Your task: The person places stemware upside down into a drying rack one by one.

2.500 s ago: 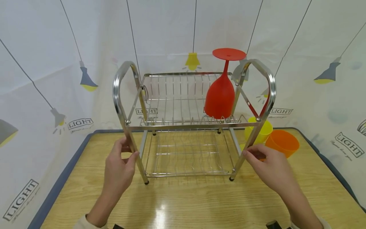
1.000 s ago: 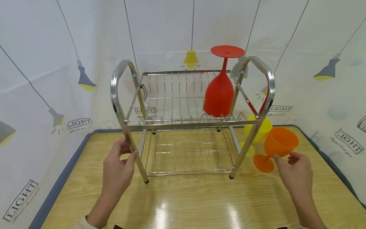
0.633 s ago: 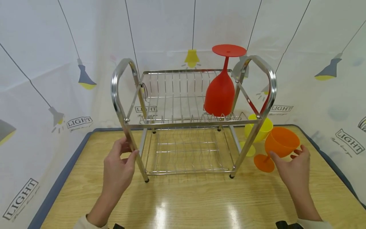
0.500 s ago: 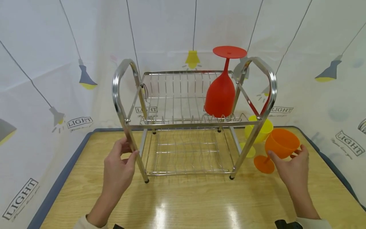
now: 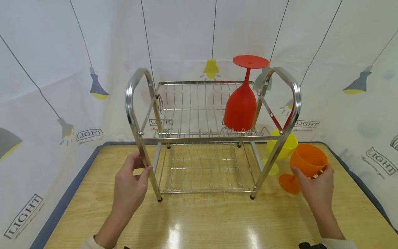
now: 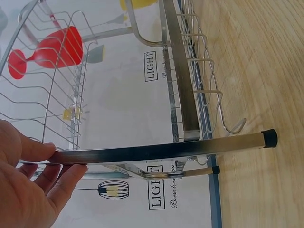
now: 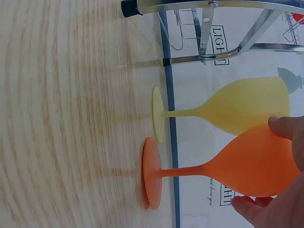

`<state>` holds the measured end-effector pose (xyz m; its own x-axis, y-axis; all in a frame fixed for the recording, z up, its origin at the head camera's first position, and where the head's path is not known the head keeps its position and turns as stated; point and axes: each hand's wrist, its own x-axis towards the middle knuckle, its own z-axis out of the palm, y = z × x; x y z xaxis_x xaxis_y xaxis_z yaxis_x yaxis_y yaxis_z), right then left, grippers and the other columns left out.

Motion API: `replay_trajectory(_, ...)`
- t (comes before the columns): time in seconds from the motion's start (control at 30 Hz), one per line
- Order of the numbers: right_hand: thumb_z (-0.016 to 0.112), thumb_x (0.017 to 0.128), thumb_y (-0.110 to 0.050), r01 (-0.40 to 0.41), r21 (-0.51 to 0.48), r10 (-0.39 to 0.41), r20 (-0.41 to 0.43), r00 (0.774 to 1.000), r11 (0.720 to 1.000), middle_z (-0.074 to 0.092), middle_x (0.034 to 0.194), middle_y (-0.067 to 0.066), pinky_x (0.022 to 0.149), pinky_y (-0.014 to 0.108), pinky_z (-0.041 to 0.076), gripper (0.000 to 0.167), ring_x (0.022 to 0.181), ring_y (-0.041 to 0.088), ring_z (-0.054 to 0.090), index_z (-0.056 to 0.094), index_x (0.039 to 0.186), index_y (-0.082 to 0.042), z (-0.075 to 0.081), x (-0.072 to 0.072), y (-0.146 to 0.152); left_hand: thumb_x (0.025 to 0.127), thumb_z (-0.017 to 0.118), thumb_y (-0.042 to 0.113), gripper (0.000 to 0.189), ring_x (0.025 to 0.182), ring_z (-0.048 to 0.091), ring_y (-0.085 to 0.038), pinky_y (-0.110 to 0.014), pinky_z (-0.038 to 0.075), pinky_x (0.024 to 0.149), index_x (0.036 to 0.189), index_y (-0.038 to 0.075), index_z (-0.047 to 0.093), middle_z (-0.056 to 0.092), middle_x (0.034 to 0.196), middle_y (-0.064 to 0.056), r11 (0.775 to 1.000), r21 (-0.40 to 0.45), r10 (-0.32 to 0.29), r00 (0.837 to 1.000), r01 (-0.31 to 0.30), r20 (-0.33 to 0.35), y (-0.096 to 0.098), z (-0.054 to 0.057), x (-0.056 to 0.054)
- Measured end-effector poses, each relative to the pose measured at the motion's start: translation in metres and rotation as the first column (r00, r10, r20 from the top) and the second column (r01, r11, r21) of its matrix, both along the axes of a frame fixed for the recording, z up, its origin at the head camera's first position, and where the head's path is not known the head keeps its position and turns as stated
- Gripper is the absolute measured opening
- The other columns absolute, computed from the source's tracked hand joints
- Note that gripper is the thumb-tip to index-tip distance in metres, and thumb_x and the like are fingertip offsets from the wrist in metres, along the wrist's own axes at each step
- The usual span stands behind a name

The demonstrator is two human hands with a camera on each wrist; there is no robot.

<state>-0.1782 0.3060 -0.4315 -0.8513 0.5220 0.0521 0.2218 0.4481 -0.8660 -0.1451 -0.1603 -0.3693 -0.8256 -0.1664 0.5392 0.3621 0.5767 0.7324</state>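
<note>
A two-tier metal dish rack (image 5: pixel 192 139) stands on the wooden table. My left hand (image 5: pixel 130 186) pinches its front left post between thumb and fingertips, as the left wrist view also shows. On the right, my right hand (image 5: pixel 318 190) grips the bowl of an orange wine glass (image 5: pixel 306 159), thumb on one side and fingers on the other. That glass is upright, its foot (image 7: pixel 152 173) at the tabletop; whether it is lifted at all I cannot tell. A red wine glass (image 5: pixel 240 107) sits upside down on the rack's upper tier, toward the right.
Just behind the orange glass stands an upright yellow wine glass (image 5: pixel 283 147), partly hidden by the rack's right post. The table (image 5: pixel 205 221) has a dark blue edge (image 5: pixel 71 186). A white cloth (image 5: pixel 186 31) printed with lamps hangs around the back and sides.
My right hand has let go of the rack's right post, moved right and taken hold of the orange wine glass's bowl. The left hand stays on its post.
</note>
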Motion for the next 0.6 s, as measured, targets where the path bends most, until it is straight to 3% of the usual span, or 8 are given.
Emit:
replay_trajectory(0.2,0.072,0.087,-0.037,0.040,0.029,-0.040,-0.009,0.999,0.999,0.032,0.149,0.017,0.104,0.055,0.044,0.092,0.128,0.036,0.040,0.014,0.151,-0.006,0.007,0.005,0.000,0.080,0.070,-0.013,0.039,0.087,0.067,-0.025,-0.011,0.056,0.065,0.116,-0.004,0.056,0.066,0.092,-0.014,1.000,0.000,0.002,1.000,-0.002,0.000,0.000,-0.002,-0.001)
replay_trajectory(0.37,0.073,0.086,-0.034,0.069,0.031,-0.066,-0.065,0.996,0.997,0.038,0.144,0.005,0.095,0.037,0.052,0.083,0.120,0.024,0.046,0.023,0.149,-0.016,0.021,0.015,-0.006,0.081,0.070,-0.013,0.039,0.087,0.067,-0.025,-0.010,0.056,0.065,0.116,-0.004,0.057,0.065,0.091,-0.014,1.000,0.006,-0.005,1.000,0.005,-0.001,0.001,-0.002,-0.002)
replay_trajectory(0.6,0.074,0.086,-0.022,0.040,0.019,-0.035,-0.203,0.978,0.999,0.041,0.142,-0.001,0.087,0.016,0.052,0.076,0.113,0.013,0.047,0.029,0.147,-0.023,0.040,0.032,-0.026,0.080,0.070,-0.014,0.040,0.086,0.067,-0.024,-0.010,0.055,0.064,0.116,-0.004,0.057,0.066,0.090,-0.013,1.000,-0.002,-0.003,1.000,0.003,-0.014,-0.001,-0.003,0.000)
